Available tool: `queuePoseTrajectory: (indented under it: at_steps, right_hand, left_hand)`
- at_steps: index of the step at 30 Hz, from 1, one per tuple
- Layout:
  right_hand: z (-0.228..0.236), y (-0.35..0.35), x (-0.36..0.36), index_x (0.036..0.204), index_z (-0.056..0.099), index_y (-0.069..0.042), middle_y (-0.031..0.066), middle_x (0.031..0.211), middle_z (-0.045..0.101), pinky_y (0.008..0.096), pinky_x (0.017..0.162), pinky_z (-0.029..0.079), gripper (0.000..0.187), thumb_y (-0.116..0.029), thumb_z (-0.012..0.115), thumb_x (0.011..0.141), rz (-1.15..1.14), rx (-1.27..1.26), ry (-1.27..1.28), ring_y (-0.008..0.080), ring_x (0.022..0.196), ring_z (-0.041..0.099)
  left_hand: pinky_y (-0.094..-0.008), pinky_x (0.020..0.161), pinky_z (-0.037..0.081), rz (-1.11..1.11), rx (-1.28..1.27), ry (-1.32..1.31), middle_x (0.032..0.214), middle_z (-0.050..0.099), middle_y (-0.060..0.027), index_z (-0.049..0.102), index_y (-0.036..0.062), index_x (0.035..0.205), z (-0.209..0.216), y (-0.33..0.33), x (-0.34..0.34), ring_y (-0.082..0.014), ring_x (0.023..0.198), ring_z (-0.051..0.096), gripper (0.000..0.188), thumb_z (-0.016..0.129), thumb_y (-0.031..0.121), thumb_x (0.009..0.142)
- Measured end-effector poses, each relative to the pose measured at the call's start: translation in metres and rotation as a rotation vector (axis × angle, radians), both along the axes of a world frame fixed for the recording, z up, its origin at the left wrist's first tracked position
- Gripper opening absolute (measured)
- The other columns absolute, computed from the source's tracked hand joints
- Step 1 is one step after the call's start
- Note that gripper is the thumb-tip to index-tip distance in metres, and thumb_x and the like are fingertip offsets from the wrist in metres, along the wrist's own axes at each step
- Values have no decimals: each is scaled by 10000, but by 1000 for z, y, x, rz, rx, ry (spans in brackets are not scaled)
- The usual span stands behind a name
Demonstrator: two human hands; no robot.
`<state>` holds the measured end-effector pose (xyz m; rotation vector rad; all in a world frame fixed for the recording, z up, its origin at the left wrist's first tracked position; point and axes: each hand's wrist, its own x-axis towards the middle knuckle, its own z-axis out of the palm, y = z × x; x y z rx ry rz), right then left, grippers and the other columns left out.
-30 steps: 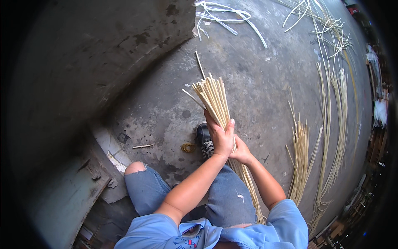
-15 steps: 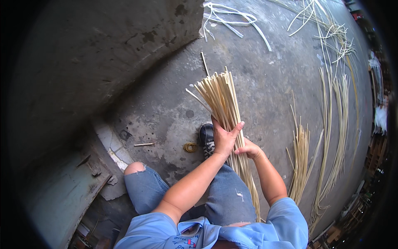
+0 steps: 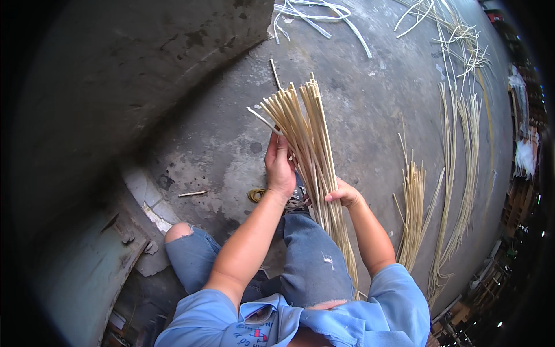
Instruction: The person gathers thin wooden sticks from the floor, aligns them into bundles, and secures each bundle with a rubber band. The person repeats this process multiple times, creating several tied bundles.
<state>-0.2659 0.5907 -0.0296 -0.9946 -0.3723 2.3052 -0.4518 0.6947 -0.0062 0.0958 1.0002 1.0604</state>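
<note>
A thick bundle of pale rattan canes (image 3: 315, 156) leans up from my lap, its cut ends fanned out at the top with a gap between two sections. My right hand (image 3: 345, 193) grips the bundle's right side at mid-height, thumb across the front and fingers hidden behind. Along the left edge, higher up, my left hand (image 3: 280, 168) is beside the canes with fingers and thumb extended; its fingertips reach a stray cane (image 3: 263, 120) that sticks out to the left. The lower ends pass over my right thigh.
To the right lie a smaller cane bundle (image 3: 413, 202) and long loose strands (image 3: 471, 150). Pale strips (image 3: 324, 17) lie ahead. A coil of yellowish cord (image 3: 255, 195) is beside my shoe, and a short stick (image 3: 192, 194) lies further left. A concrete wall (image 3: 144, 63) stands at left.
My left hand has let go of its wrap around the bundle and moved left to its edge. The canes' tops have spread apart and shifted slightly left. My right hand keeps its hold.
</note>
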Motion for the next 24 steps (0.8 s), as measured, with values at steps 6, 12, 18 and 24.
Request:
queuePoseTrajectory:
  at_steps: [6,12,18,24]
  right_hand:
    - [6,5,-8,1433,507,43,224,1257,678,456,1082,509,891,-225,868,664,91,-15,100,328,1172,671]
    - [30,-7,-46,1614,250,13,164,1590,390,416,1231,290,1242,-418,941,676,46,376,-546,256,1495,357]
    - [43,-19,-69,1655,204,-92,279,1685,171,499,1250,258,1291,-558,919,686,108,860,-1020,468,1531,275]
    - [42,-21,-72,1634,333,-147,294,1712,58,576,1203,290,1076,-482,875,767,182,894,-1116,510,1554,193]
  left_hand:
    - [-381,1045,498,-246,76,-212,1272,685,-55,606,68,1347,-21,21,-35,-183,1199,637,426,620,373,1051]
    - [-378,912,600,-166,54,-48,1176,694,-143,575,14,1327,-24,18,-38,-236,1022,718,422,558,341,1061]
    - [-351,799,636,-146,220,-201,1139,685,-94,557,65,1365,-26,10,-37,-200,960,724,475,567,433,1065]
    - [-436,949,613,-114,134,-309,1168,694,-117,558,86,1402,-18,8,-30,-251,1067,716,490,521,448,1075]
